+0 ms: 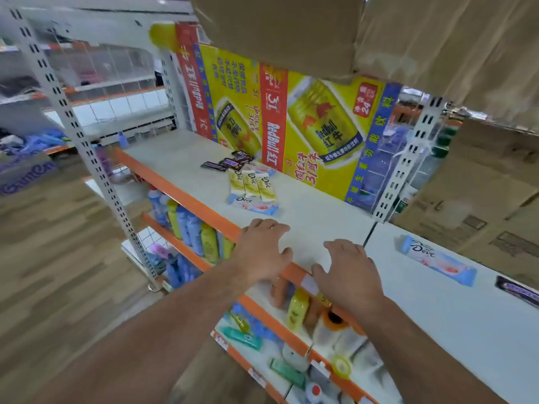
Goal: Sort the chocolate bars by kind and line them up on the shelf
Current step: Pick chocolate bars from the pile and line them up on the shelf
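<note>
The left hand (262,249) and right hand (348,269) hold nothing, fingers loose at the orange front edge of the shelf (309,205). The stray blue bar (437,260) and dark bar (517,290) lie well to the right; each is best carried flat to its like in the group (251,183) by the yellow carton (291,118). The shelf top is smooth and white; bottles (189,225) stand below.

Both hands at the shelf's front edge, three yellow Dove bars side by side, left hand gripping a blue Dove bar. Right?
No: the head view shows the left hand empty, resting on the shelf. A blue Dove bar lies untouched beyond it. The rest holds.
</note>
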